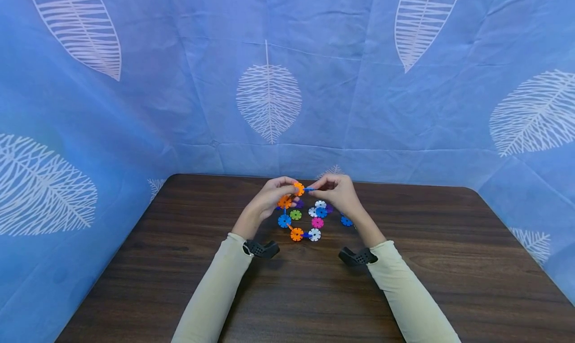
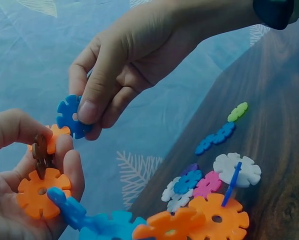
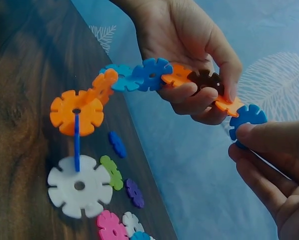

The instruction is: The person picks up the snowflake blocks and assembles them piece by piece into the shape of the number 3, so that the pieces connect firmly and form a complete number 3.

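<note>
On the left, your left hand (image 1: 269,197) curls its fingers round the upper part of a disc chain (image 3: 154,74), the end orange disc (image 1: 299,189) poking out at the fingertips and the rest trailing down to a white disc (image 1: 315,234). Just right, against that orange edge, your right hand (image 1: 340,190) pinches a blue disc (image 2: 67,114) between thumb and fingers; farther right, blue pieces (image 1: 346,221) lie on the table (image 1: 427,223).
</note>
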A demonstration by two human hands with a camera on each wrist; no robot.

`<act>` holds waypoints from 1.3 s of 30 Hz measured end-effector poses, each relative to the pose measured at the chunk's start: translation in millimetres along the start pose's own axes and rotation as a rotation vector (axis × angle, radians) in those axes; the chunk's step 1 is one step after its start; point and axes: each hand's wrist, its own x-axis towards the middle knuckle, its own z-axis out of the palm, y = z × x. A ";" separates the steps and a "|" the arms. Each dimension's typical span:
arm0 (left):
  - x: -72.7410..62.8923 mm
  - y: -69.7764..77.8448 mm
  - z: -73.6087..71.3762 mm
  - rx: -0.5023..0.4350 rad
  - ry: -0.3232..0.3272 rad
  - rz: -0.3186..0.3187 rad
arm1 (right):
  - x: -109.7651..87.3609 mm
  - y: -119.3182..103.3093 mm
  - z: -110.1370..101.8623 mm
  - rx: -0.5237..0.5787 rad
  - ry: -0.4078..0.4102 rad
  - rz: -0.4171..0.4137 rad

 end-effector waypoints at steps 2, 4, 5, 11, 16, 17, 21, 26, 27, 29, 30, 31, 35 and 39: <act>-0.7 -0.2 0.2 0.007 0.005 0.006 | -0.4 0.1 -0.2 -0.008 -0.009 -0.005; -1.2 -0.7 0.1 0.012 0.009 0.012 | -0.9 -0.1 -0.2 -0.021 -0.013 -0.009; -1.3 -1.0 0.0 0.014 0.008 0.015 | -1.3 -0.5 -0.4 -0.029 -0.015 -0.011; -0.8 -2.9 -0.6 0.015 -0.004 0.032 | -3.5 -0.4 -0.7 -0.039 -0.020 -0.007; -0.2 -3.4 -0.6 0.021 0.002 0.040 | -3.6 1.0 -0.5 -0.045 -0.030 -0.025; -0.1 -3.3 -0.5 0.024 0.006 0.040 | -3.5 1.5 -0.4 -0.046 -0.030 -0.032; 0.2 -2.9 -0.1 0.033 0.019 0.033 | -3.3 2.9 0.2 -0.053 -0.030 -0.071; -0.9 -1.6 0.8 0.039 0.020 0.042 | -3.4 3.1 1.1 -0.053 -0.021 -0.109; -1.2 -1.3 0.9 0.039 0.020 0.045 | -3.3 3.3 1.3 -0.056 -0.019 -0.116; -1.5 -1.2 1.3 0.038 0.018 0.055 | -3.4 2.6 1.5 -0.058 -0.016 -0.121; -1.3 -1.3 1.4 0.036 0.020 0.057 | -3.4 2.2 1.4 -0.062 -0.015 -0.125; -1.2 -1.3 1.6 0.033 0.020 0.060 | -3.3 1.5 1.3 -0.065 -0.014 -0.127; -0.3 -1.4 2.6 0.018 0.020 0.063 | -3.5 -2.1 0.3 -0.074 -0.008 -0.125; 0.5 -0.8 3.0 -0.001 0.025 0.062 | -2.9 -4.7 -0.1 -0.098 -0.009 -0.124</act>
